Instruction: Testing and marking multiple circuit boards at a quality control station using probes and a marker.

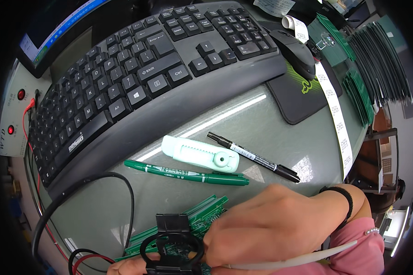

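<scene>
At the lower edge, the fingers of my left hand (pixel 132 266) are closed at the near side of a green circuit board (pixel 147 234); the rest of this hand is cut off or hidden. My right hand (pixel 264 224) is curled beside the boards, knuckles up, its fingertips out of sight. A long, pale, slender strip (pixel 303 261) runs from under that hand toward the pink sleeve. Between the hands, a black clip-like piece with a ring (pixel 173 223) covers part of the boards. Another green board (pixel 218 202) lies against the first, its small parts showing.
Ahead lie a green marker (pixel 188 175), a mint box cutter (pixel 199 155) and a black marker (pixel 257 158). Beyond them are a black keyboard (pixel 124 133), a mouse (pixel 294 52) on its pad and a label strip (pixel 337 119). Stacked green boards (pixel 381 64) stand at right; a black cable (pixel 132 201) loops left.
</scene>
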